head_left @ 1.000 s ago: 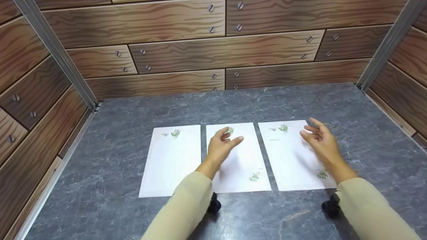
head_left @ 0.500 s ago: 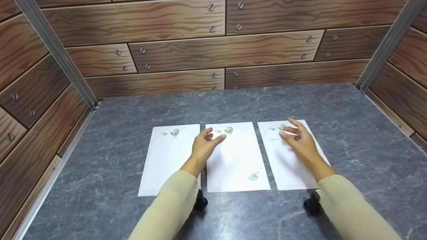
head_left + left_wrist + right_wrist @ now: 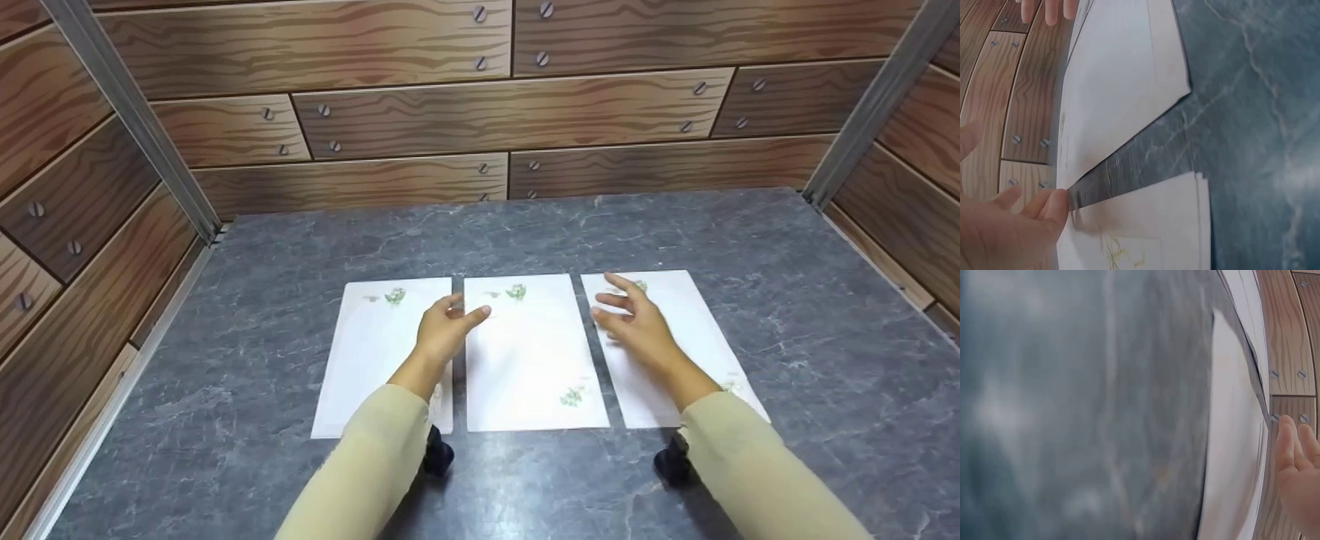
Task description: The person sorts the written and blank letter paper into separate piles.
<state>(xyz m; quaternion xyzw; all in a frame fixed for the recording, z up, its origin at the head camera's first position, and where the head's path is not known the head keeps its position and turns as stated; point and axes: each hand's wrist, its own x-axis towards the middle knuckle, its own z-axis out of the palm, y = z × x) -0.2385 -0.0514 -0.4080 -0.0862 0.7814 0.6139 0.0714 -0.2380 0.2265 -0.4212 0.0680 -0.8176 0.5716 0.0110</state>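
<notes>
Three white sheets of paper with small green plant prints lie side by side on the table: a left sheet [image 3: 375, 352], a middle sheet [image 3: 529, 352] and a right sheet [image 3: 694, 322]. My left hand [image 3: 441, 334] hovers over the gap between the left and middle sheets, thumb apart from loosely bent fingers, holding nothing. Above the inner edge of the right sheet hangs my right hand [image 3: 636, 326], fingers relaxed and spread, also holding nothing. In the left wrist view, the left hand [image 3: 1022, 230] is near a stack-like paper edge with layered sides.
The tabletop [image 3: 247, 300] is dark grey marble pattern. Wood-plank patterned walls [image 3: 405, 120] close off the back and both sides, with metal corner posts [image 3: 135, 127]. Black wrist mounts [image 3: 437, 452] hang beneath both beige sleeves [image 3: 367, 457].
Both hands have moved left. The left hand went from over the middle sheet to the gap beside it; the right went from the right sheet's outer edge to its inner edge. The sheets stay put.
</notes>
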